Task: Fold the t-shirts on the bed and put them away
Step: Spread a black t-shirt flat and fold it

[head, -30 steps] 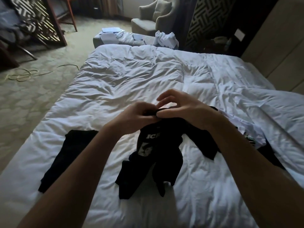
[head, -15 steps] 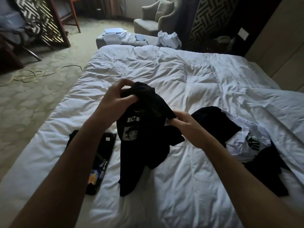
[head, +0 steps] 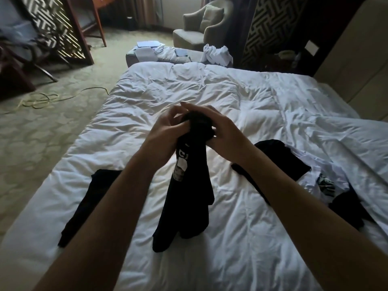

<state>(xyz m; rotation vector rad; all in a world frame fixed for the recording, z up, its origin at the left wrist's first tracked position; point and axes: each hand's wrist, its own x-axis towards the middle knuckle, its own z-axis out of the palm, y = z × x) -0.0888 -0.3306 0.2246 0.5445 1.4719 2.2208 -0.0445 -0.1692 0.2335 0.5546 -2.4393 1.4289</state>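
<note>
A black t-shirt with a white print (head: 189,196) hangs bunched above the white bed (head: 147,114), its lower end touching the duvet. My left hand (head: 162,136) and my right hand (head: 225,137) both grip its bunched top, close together. A folded black t-shirt (head: 88,198) lies flat at the left, partly hidden behind my left forearm. To the right lies a loose pile: a black t-shirt (head: 281,158), a white printed t-shirt (head: 321,179) and another dark garment (head: 348,208).
A bench (head: 168,54) with papers and white cloth stands past the far end of the bed, an armchair (head: 201,24) behind it. Carpet with a yellow cable (head: 54,98) lies to the left. A wooden wall panel (head: 357,59) runs along the right.
My hands have come together again at the shirt's top; half a second ago the left held it high while the right pinched it lower. The shirt now hangs narrower and straighter.
</note>
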